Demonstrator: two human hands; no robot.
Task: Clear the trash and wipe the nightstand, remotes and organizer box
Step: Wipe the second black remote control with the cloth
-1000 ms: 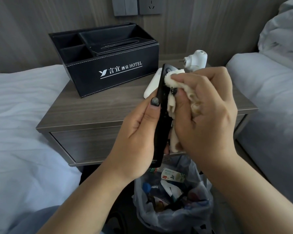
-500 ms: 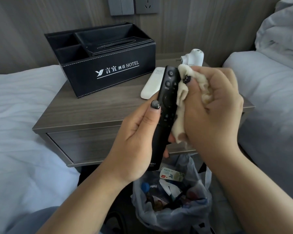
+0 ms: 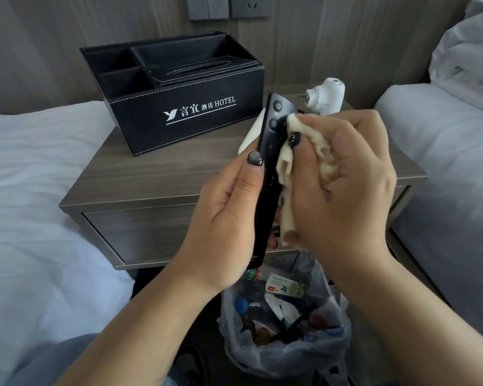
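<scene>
L hand (image 3: 223, 218) grips the black TV remote (image 3: 268, 174) upright in front of the nightstand (image 3: 162, 179), thumb along its left edge, fingers curled round the back. R hand (image 3: 343, 179) has a cream cloth (image 3: 286, 162) bunched in curled fingers and pressed to the remote's button face near the top, just under the power key.

Doing the step well, imo: keep the L grip low on the body so the whole upper face is free, run the cloth lengthwise top to bottom w/ light pressure so keys aren't mashed, then roll the remote to get edges + back. Shift the L grip up afterwards to reach the bottom end now covered by the palm. Use a clean fold of cloth for each pass.

Still to do, judging by the layout: white remote (image 3: 250, 135) lying on the nightstand behind the black one, mostly hidden, and the black organizer box (image 3: 184, 118) at the back left. White plug-in device (image 3: 325, 96) sits at the back right. Trash bag (image 3: 285, 324) below the hands holds wrappers + a bottle, so trash looks largely cleared.

Writing: box front reads "言宜 酒店 HOTEL" in white w/ a small leaf-like logo, underlined. Small print at the remote's bottom end is too blurred to read; packet labels in the bag likewise
</scene>
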